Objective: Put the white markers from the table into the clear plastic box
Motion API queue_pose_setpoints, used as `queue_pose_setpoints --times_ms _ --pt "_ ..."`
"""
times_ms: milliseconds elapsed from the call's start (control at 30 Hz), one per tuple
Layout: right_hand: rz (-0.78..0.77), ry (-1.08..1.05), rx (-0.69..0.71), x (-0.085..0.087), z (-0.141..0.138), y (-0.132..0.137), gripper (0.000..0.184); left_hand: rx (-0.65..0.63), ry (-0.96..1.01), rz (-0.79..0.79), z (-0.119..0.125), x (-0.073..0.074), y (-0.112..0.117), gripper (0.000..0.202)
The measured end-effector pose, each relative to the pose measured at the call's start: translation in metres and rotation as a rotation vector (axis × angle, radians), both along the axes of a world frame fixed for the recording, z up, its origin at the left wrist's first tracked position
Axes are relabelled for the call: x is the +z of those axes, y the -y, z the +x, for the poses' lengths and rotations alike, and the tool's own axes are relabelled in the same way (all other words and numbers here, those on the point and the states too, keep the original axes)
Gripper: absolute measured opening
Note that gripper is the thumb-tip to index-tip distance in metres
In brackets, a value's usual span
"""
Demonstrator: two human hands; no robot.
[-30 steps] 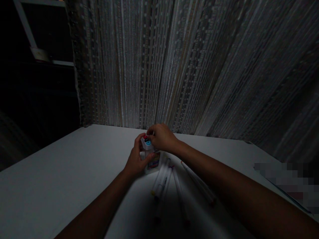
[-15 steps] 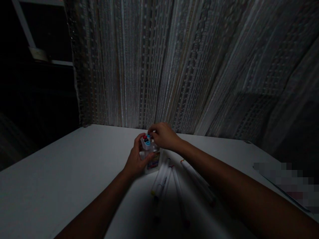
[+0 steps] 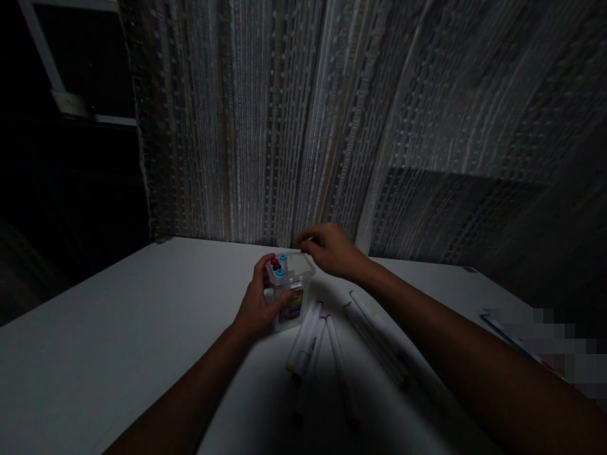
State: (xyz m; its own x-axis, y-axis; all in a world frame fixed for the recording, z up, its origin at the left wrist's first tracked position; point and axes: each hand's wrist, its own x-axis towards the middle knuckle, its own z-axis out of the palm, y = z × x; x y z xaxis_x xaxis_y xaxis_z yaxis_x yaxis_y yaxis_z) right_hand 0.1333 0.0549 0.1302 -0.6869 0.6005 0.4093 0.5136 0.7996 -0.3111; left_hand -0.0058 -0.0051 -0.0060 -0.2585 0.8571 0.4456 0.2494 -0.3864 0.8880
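Across the upper frame, a hanging curtain (image 3: pixel 265 126) in narrow vertical bands, some dotted, some ribbed, its lower edge meeting the back of a smooth pale table (image 3: pixel 156 328). Light poor; the lower middle lies in shadow. Upper left: a light-edged dark panel (image 3: pixel 90 60), a small pale object (image 3: pixel 69 104) at its foot, too dim to name. Right edge: a flat item with a dark teal rim (image 3: pixel 500 330), mostly pixelated.

Centre, a bit below mid-frame: clear box (image 3: pixel 306 270), hard see-through plastic by its look, upright on the table, rounded corners, wide rim, colourful label (image 3: pixel 291 308) on the near wall. Inside, bunched toward its left end, capped ends show: red cap (image 3: pixel 274 261), dark cap (image 3: pixel 277 267), two blue caps (image 3: pixel 280 273). Right part shows no caps.

Left hand (image 3: pixel 256 303) wraps the box's left side, thumb across the front, partly over the label. Right hand (image 3: pixel 329 249) sits by the far right rim, fingers curled, thumb close to them; cannot tell whether they hold anything or touch the rim.

Below the box, slim white markers (image 3: pixel 336 344) lie loosely fanned, lower ends lost in shadow. More white barrels (image 3: pixel 372 338) lie to their right, partly blocked by the right forearm (image 3: pixel 436 335).
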Motion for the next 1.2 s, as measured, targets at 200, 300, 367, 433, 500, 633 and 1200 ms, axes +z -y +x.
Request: queue_pose_setpoints --times_ms 200,300,367,433,500,633,1200 --pt "-0.013 0.068 -0.113 -0.007 0.042 -0.021 0.022 0.017 0.001 -0.019 0.001 0.001 0.001 0.081" --pt "-0.068 0.259 -0.230 -0.034 0.066 -0.032 0.021 0.010 0.006 -0.015 0.002 0.000 0.000 0.081" --pt "-0.093 0.424 -0.306 -0.057 0.079 -0.035 0.021 0.017 0.009 -0.014 0.002 0.000 -0.001 0.081" --pt "-0.101 0.561 -0.358 -0.077 0.087 -0.034 0.021 0.019 0.006 -0.011 0.002 -0.001 -0.001 0.080" --pt "-0.094 0.643 -0.379 -0.091 0.091 -0.029 0.023 0.018 0.000 -0.011 0.002 0.000 -0.001 0.080" --pt "-0.077 0.699 -0.397 -0.105 0.087 -0.019 0.028 0.018 0.007 -0.017 0.003 0.000 -0.001 0.080" --pt "-0.089 0.383 -0.291 -0.063 0.073 -0.018 0.014 0.002 -0.005 -0.013 0.001 -0.003 -0.003 0.078"
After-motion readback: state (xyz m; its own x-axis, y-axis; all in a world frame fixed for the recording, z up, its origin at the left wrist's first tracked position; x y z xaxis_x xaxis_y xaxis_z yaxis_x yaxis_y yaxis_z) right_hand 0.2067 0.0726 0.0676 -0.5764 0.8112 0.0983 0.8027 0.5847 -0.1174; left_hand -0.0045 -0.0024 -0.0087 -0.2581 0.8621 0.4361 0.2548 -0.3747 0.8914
